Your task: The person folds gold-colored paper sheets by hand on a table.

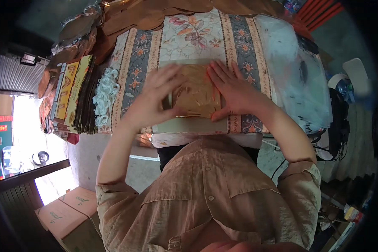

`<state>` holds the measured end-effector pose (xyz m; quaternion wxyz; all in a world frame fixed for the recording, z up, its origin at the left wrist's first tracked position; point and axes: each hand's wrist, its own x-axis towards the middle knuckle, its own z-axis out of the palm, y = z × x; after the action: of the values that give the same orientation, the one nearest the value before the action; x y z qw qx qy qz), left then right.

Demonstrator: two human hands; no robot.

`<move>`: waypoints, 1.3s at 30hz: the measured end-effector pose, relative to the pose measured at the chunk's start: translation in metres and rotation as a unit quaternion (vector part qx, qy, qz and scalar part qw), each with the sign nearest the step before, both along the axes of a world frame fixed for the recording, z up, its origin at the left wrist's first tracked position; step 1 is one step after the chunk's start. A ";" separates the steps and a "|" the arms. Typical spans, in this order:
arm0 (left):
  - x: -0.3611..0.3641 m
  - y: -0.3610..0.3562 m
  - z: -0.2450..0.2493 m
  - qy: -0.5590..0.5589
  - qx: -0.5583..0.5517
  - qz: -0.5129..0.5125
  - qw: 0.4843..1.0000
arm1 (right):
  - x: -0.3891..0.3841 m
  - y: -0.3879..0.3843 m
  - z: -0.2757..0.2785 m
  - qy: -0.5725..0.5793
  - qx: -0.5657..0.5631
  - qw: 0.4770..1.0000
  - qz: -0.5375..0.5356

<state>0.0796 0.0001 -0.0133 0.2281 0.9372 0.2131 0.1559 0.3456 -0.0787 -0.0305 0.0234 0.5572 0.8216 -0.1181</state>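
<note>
A shiny gold-brown film packet (200, 92) lies flat and creased in front of me, on a grey-green board (189, 124). My right hand (236, 89) rests flat along the packet's right edge, fingers stretched out and thumb at its lower corner. Over the packet's left side is my left hand (160, 94), slightly blurred, with its fingers spread and bent and its thumb pointing in toward the film. Part of the packet's left edge is hidden beneath that hand.
A flower-patterned cloth (189, 33) covers the table. On the left are a heap of white rings (106, 94) and a stack of printed yellow bags (73, 92). Brown sheets (134, 19) line the far edge; clear plastic bags (292, 75) lie on the right. A cardboard box (67, 214) stands lower left.
</note>
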 end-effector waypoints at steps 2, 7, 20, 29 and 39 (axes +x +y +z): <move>0.010 -0.012 -0.006 0.040 0.018 -0.003 0.999 | 0.000 0.000 -0.004 0.002 0.001 1.000 0.005; 0.013 -0.021 -0.014 0.100 0.033 0.002 0.994 | 0.008 0.003 -0.003 0.024 -0.010 1.000 0.014; 0.038 -0.031 -0.017 0.100 0.033 0.003 0.994 | 0.029 -0.015 -0.009 0.306 0.120 0.928 -0.176; 0.054 -0.036 -0.020 0.076 0.039 0.008 0.996 | 0.004 -0.031 -0.029 0.182 0.173 0.968 -0.020; 0.101 0.023 -0.014 -0.119 -0.024 0.020 0.992 | 0.000 -0.033 -0.024 0.120 0.149 0.981 -0.032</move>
<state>0.1804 0.0230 -0.0270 0.2712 0.9016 0.2069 0.2661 0.3451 -0.1112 -0.0549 -0.1626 0.5620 0.8087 -0.0610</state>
